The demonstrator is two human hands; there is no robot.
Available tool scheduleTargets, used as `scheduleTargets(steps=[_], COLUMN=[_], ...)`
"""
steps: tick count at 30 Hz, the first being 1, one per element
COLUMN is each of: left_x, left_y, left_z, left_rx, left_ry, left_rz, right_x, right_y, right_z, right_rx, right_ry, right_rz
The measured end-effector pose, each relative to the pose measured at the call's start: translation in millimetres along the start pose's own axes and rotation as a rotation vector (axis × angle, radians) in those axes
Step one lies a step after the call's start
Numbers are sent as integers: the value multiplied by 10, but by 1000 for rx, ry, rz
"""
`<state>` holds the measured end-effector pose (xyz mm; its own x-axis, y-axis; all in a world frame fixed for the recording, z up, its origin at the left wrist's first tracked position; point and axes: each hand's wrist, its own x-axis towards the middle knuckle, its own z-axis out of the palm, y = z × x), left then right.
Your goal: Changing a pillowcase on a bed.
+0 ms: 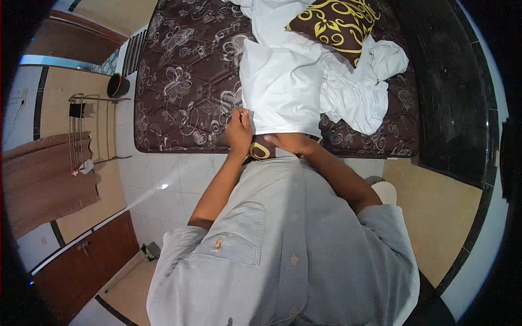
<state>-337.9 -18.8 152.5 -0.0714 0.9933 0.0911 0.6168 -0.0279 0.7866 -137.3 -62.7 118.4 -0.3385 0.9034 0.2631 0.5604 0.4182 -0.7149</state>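
Note:
Before me a white fabric cover [283,89] lies over a brown pillow with a yellow pattern [263,150], whose near end shows below the cover's edge. My left hand [239,128] pinches the cover's near left corner between curled fingers. My right hand [291,142] is at the near edge, its fingers partly hidden under the cloth against the pillow; what it grips cannot be told. A second brown and yellow pillow [332,26] lies further back, beside crumpled white cloth [359,98].
The mattress [175,85] has a brown floral cover. On the left stand a metal rack [79,134] and a black bucket [118,86]. A brown door [87,265] is at the lower left. Dark panelling [452,93] runs along the right.

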Motion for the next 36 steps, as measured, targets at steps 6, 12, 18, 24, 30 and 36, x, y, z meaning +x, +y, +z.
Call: scheduleTargets(steps=[6,12,18,24,30,36], left_x=[-107,-93,59,166,-85,-90], left_y=[-77,-279,-265,-58,341,647], left_z=[-16,163,-108,-182,-42,545], left_rx=[228,351,149,154,216,158], left_ry=[-458,-626,-108,-168,-645,-767], left_rz=[512,460,413,588,717,690], right_x=[-819,-1583,-1078,-674,-663,-422], right_y=[295,997,467,409,326,154], right_z=[-429,-5,-560,-917,-785,-738], right_rx=[30,-116,-736,-718,-412,298], right_ry=[-349,-20,102,482,444,639], right_rz=[635,843,546,501,404,467])
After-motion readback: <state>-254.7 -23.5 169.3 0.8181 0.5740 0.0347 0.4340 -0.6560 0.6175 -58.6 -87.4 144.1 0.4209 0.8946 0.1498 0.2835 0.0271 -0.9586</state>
